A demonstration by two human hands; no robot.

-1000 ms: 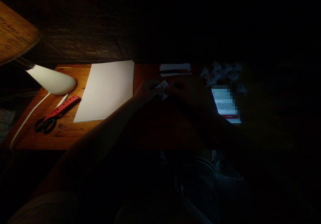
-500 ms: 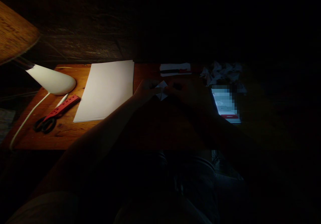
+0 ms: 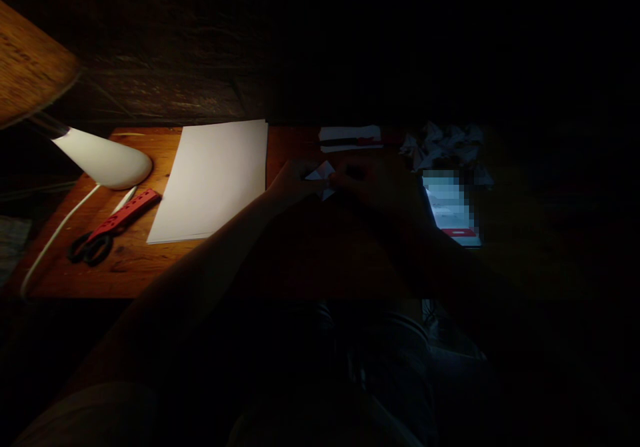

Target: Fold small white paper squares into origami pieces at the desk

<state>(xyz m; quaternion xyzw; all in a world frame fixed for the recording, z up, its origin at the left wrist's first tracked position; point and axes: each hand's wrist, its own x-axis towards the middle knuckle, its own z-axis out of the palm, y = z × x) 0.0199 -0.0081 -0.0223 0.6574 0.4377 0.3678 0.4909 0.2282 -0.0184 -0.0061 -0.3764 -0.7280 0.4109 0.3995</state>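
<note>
You're pinching the small folded paper [image 3: 323, 172] between both hands, left hand [image 3: 293, 181] and right hand [image 3: 375, 183] closing on it from either side just above the wooden table [image 3: 140, 263]; the dark is hiding the fingertips themselves. The piece is already showing creases and a point. Left of the grip, the stack of white sheets [image 3: 213, 180] is lying flat and unfolded; right of it, crumpled paper [image 3: 443, 143] is sitting beside the lit phone [image 3: 453, 213].

Wooden table [image 3: 135, 267], lamp base [image 3: 103, 160], red scissors [image 3: 113, 223], white paper stack [image 3: 213, 177], lit phone [image 3: 450, 210], crumpled paper [image 3: 443, 141]
</note>
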